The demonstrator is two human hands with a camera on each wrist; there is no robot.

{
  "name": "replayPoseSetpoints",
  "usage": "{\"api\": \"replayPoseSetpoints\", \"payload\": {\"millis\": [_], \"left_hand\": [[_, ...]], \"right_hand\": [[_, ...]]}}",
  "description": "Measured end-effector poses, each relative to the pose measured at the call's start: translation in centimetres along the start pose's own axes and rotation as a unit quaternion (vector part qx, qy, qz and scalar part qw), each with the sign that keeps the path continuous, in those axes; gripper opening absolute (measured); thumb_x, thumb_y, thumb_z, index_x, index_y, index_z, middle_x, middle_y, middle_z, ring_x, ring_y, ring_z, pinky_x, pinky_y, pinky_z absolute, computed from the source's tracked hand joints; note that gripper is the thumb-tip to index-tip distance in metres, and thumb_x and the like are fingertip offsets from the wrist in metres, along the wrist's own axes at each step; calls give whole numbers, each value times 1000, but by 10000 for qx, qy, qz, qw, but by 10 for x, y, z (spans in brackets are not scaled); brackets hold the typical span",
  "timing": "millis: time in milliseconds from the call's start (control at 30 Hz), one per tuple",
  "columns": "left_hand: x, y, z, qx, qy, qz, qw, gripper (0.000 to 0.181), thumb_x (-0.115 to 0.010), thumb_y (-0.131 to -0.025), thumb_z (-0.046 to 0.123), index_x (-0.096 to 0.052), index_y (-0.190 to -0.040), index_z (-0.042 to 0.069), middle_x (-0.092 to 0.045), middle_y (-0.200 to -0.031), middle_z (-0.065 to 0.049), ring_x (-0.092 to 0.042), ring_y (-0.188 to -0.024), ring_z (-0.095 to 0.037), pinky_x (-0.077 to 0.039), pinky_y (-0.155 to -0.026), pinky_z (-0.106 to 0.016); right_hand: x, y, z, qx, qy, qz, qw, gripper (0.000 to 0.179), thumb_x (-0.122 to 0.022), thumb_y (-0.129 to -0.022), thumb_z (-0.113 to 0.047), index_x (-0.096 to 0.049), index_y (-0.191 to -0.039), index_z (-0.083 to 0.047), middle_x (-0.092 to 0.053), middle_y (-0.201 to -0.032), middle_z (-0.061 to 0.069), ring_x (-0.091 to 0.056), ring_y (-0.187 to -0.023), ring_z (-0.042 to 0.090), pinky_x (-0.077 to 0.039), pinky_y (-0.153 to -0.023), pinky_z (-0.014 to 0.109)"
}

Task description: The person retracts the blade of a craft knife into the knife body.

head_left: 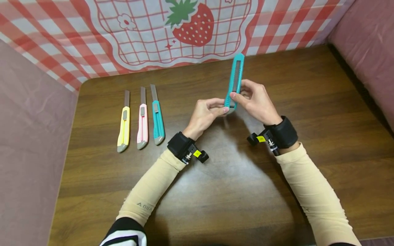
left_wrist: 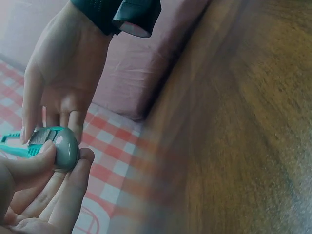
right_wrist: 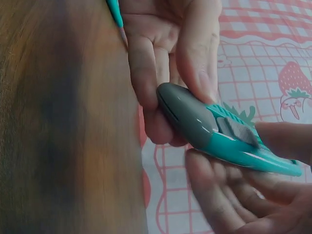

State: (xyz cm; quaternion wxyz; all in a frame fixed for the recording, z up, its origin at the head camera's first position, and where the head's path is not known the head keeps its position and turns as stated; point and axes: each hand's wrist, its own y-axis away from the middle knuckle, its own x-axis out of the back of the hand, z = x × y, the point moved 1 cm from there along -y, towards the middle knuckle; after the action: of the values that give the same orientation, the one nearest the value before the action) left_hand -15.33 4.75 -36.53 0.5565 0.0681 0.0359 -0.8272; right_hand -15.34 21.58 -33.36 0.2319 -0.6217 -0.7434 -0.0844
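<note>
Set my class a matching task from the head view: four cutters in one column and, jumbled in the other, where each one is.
1. Yellow cutter
2. Pink cutter
3. Teal cutter with blade out
4. Teal cutter with no blade showing

A. Held by left hand and right hand
B. Right end of the row
C. Left end of the row
D. Middle of the row

Pairs: 1-C; 2-D; 3-B; 4-A
</note>
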Motion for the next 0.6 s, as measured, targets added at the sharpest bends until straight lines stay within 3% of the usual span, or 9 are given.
{"api": "replayPoseSetpoints", "payload": {"millis": [100,233,467,600], "left_hand": [[1,0,1,-82,-13,23,10000,25,-61,-83,-10,-58,-107,-16,-62,-98,-34,-65,-82,-24,-57,-78,-35],[2,0,1,-127,-112,32,9999,25,-61,-83,-10,-58,-108,-15,-62,-98,-33,-65,-83,-25,-57,-78,-32],[3,1,3,-294,-490,133,9983,25,-64,-83,-7,-61,-107,-12,-64,-97,-30,-65,-84,-23,-56,-77,-31],[2,2,5,-321,-694,158,9969,24,-65,-82,-5,-62,-106,-11,-65,-96,-28,-65,-84,-22,-56,-75,-28]], "right_hand": [[1,3,-12,-61,151,-72,9998,21,-57,-91,-4,-56,-107,8,-63,-91,20,-63,-71,27,-50,-58,15],[2,5,-16,-176,109,-171,9996,20,-55,-92,-4,-59,-106,9,-65,-89,23,-61,-63,30,-52,-56,16],[-1,-1,10,-304,-509,-332,9977,23,-54,-95,-13,-60,-105,6,-66,-87,23,-64,-68,32,-59,-58,28],[-2,-2,20,-275,-544,-254,9978,23,-55,-94,-17,-61,-102,4,-66,-84,20,-65,-66,27,-59,-59,34]]}}
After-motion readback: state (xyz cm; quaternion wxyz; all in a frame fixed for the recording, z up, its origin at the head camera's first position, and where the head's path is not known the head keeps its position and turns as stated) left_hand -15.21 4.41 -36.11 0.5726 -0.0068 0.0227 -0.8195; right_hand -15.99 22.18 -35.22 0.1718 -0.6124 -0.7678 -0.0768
